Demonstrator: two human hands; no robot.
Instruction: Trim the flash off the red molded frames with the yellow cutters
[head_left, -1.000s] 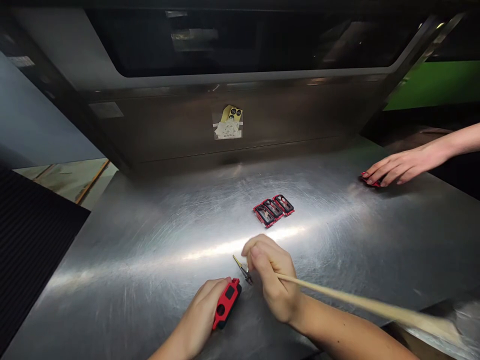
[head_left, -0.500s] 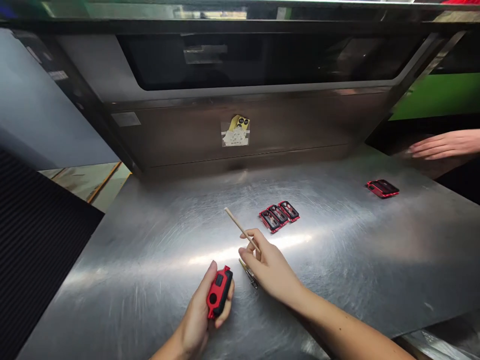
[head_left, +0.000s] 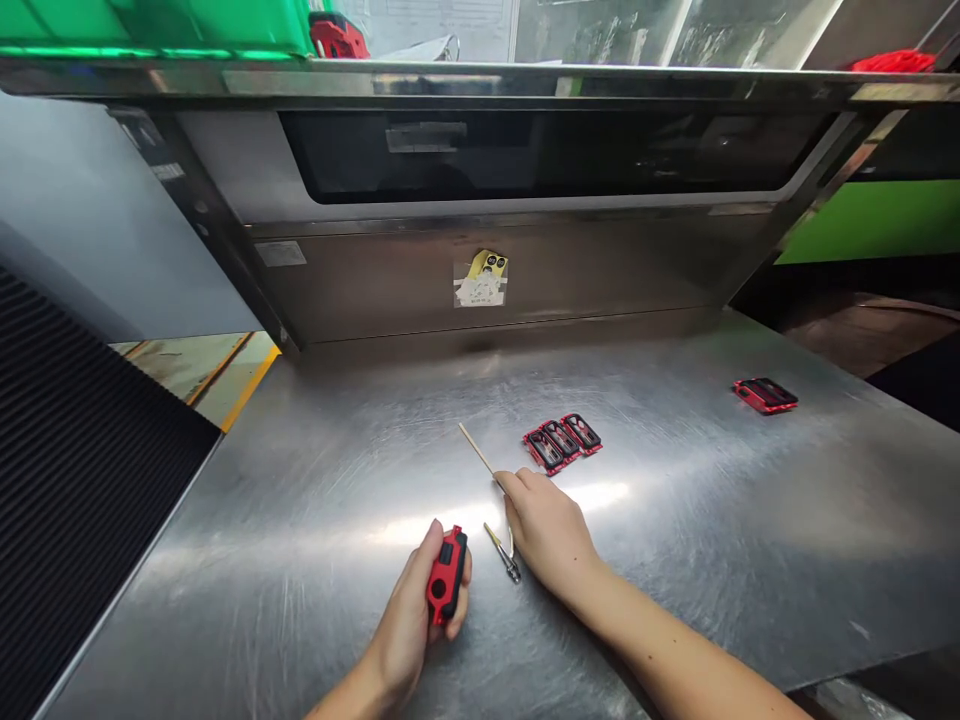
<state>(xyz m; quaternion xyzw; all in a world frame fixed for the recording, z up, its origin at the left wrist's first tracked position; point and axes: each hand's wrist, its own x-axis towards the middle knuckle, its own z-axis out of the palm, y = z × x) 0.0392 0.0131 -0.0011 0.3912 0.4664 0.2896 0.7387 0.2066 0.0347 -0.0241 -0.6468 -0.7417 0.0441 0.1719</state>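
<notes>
The left hand has its thumb and fingers closed round a red-and-black oblong plastic part, held above the near side of the scratched, shiny metal table, while the right hand pinches a thin pale wooden stick that points away from the person. A slim metal tool with a brass-coloured tip lies between the hands, just beside the right one, and beyond that hand three red-framed black oblong pieces sit side by side, with another red-and-black piece well apart near the table's right edge.
</notes>
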